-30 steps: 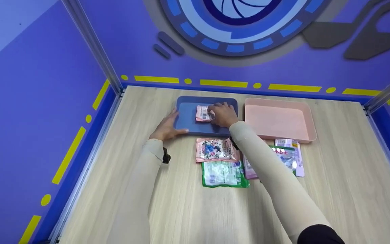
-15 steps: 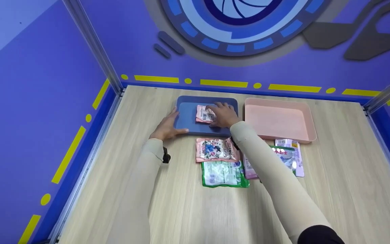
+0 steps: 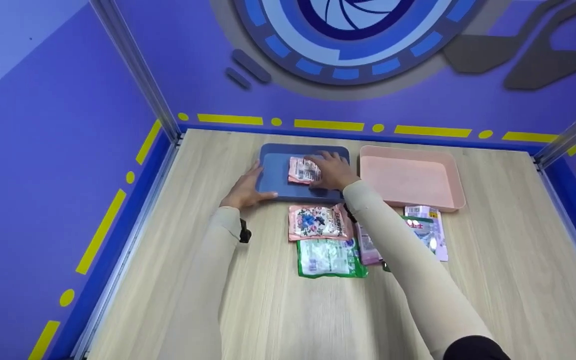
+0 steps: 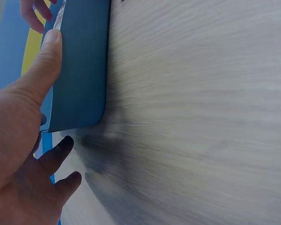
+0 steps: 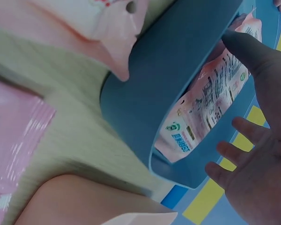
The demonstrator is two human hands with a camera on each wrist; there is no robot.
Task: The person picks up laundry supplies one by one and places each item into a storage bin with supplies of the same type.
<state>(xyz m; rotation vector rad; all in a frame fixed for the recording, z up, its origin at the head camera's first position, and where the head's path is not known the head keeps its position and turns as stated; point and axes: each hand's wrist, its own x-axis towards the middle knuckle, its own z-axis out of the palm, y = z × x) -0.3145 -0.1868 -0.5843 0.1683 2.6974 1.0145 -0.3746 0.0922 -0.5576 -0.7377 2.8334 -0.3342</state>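
A blue tray lies at the back of the table with a pink packet inside it. My left hand spans the tray's front left corner, fingers spread along the left wall. Its thumb lies against the front rim in the left wrist view. Inside the tray my right hand reaches over the packet's right end. In the right wrist view its thumb lies by the packet's edge, while the other visible fingers are spread and apart from the packet.
A pink tray stands right of the blue one. In front lie a flowered pink packet, a green-edged packet and several purple and green packets, partly hidden by my right sleeve. Purple walls border the table.
My right fingers have shifted slightly on the packet, so more of its printed face shows. The left hand stays on the blue tray. The head view has tilted a little.
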